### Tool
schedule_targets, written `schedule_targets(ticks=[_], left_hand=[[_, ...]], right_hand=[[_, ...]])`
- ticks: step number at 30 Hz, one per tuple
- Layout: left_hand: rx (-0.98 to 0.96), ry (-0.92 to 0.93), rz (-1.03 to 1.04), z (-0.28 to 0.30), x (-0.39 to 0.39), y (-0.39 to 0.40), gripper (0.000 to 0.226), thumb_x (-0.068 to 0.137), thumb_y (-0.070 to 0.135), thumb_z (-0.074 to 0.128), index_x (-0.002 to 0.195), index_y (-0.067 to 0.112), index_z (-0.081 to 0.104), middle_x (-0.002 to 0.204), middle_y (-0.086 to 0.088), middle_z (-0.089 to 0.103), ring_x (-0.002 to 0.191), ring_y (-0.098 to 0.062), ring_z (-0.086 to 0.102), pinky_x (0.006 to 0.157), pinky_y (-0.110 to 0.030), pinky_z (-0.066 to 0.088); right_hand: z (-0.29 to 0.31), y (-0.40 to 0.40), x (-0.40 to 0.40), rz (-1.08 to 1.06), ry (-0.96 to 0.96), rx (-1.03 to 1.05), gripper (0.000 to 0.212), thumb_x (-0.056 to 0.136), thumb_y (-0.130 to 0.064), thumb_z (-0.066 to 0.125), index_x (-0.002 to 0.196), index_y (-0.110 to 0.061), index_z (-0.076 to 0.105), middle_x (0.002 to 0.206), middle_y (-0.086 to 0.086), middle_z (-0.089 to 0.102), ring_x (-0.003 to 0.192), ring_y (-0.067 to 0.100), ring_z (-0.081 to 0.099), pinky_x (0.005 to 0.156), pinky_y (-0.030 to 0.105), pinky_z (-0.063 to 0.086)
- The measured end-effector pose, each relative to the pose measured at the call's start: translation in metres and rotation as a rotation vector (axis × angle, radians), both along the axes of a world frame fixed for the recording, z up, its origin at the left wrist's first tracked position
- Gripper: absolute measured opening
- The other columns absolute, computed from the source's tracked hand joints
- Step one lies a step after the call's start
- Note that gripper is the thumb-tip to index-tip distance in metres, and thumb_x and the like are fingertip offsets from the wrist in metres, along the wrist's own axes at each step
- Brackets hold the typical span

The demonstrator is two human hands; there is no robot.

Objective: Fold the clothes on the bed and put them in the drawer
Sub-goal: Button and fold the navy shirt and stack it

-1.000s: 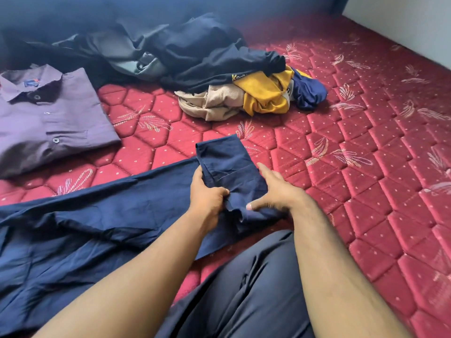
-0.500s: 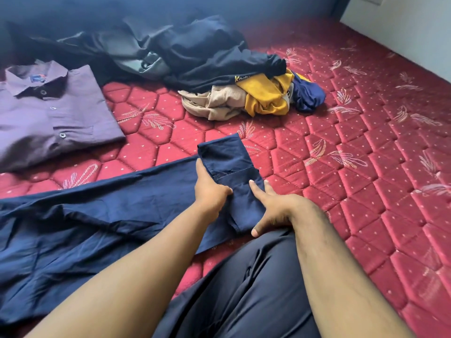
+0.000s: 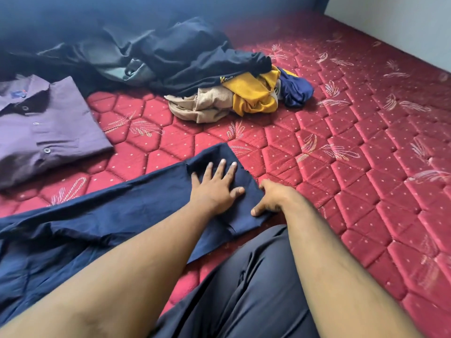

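The left hand (image 3: 214, 189) lies flat with fingers spread, pressing down on the folded end of a navy shirt (image 3: 102, 215) that stretches away to the left across the bed (image 3: 341, 181). The right hand (image 3: 271, 198) rests at that same fold's right edge, fingers loosely bent against the cloth; whether it actually pinches the fabric I cannot tell. Farther left lies a folded purple shirt (image 3: 46, 132). Beyond the hands sits a heap of unfolded clothes (image 3: 195, 67), dark, beige, yellow and blue.
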State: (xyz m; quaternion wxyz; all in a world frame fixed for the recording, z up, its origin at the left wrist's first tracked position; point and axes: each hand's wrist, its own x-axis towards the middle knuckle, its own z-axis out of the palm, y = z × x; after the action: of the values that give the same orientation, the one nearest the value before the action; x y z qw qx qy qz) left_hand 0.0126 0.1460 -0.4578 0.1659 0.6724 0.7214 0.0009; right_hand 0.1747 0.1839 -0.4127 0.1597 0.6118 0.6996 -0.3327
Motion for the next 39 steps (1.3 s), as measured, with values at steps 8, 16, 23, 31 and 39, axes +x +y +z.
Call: schedule_targets(ticks=[8, 16, 23, 31, 39], left_hand=[[0.096, 0.068, 0.116, 0.003, 0.012, 0.024, 0.079, 0.095, 0.071, 0.015, 0.158, 0.028, 0.0, 0.166, 0.002, -0.007, 0.152, -0.022, -0.015, 0.113, -0.06, -0.019], [0.012, 0.039, 0.178, -0.018, 0.006, 0.029, 0.086, 0.08, 0.09, 0.014, 0.153, 0.049, -0.004, 0.163, 0.013, -0.018, 0.147, -0.036, -0.027, 0.113, -0.063, -0.015], [-0.173, -0.129, 0.233, 0.022, -0.004, 0.043, 0.092, 0.075, 0.085, 0.048, 0.151, 0.056, 0.005, 0.166, 0.008, -0.007, 0.148, -0.045, -0.013, 0.113, -0.067, -0.003], [-0.156, -1.254, 0.719, 0.077, -0.045, -0.011, 0.057, 0.084, 0.071, 0.055, 0.097, 0.016, 0.06, 0.078, -0.004, 0.057, 0.058, -0.021, 0.055, 0.056, -0.025, 0.045], [-0.023, -1.35, 0.731, 0.066, -0.121, -0.09, 0.015, 0.089, -0.002, 0.06, 0.1, 0.009, 0.064, 0.091, -0.016, 0.068, 0.069, -0.023, 0.065, 0.067, -0.034, 0.056]], right_hand=[[0.005, 0.007, -0.003, 0.011, -0.153, -0.091, 0.065, 0.073, -0.038, 0.084, 0.121, -0.002, 0.06, 0.103, 0.01, 0.065, 0.082, 0.024, 0.059, 0.075, 0.028, 0.047], [-0.005, 0.01, 0.0, -0.07, 0.01, -0.244, 0.027, 0.081, -0.019, 0.079, 0.085, -0.008, 0.055, 0.065, 0.006, 0.061, 0.041, 0.014, 0.055, 0.041, 0.016, 0.039], [0.005, -0.011, 0.017, -0.358, 0.428, -0.313, 0.019, 0.084, 0.007, 0.065, 0.086, -0.011, 0.061, 0.07, 0.007, 0.066, 0.049, 0.015, 0.062, 0.042, 0.022, 0.049], [0.024, -0.1, -0.072, -0.382, 0.606, 0.494, 0.027, 0.069, 0.009, 0.055, 0.086, -0.011, 0.056, 0.078, 0.006, 0.06, 0.075, 0.028, 0.053, 0.066, 0.037, 0.037], [-0.014, -0.204, -0.153, 0.041, 0.568, 0.458, 0.055, 0.061, -0.008, 0.026, 0.103, -0.016, 0.061, 0.153, 0.002, 0.04, 0.144, 0.017, 0.033, 0.118, 0.044, 0.013]])
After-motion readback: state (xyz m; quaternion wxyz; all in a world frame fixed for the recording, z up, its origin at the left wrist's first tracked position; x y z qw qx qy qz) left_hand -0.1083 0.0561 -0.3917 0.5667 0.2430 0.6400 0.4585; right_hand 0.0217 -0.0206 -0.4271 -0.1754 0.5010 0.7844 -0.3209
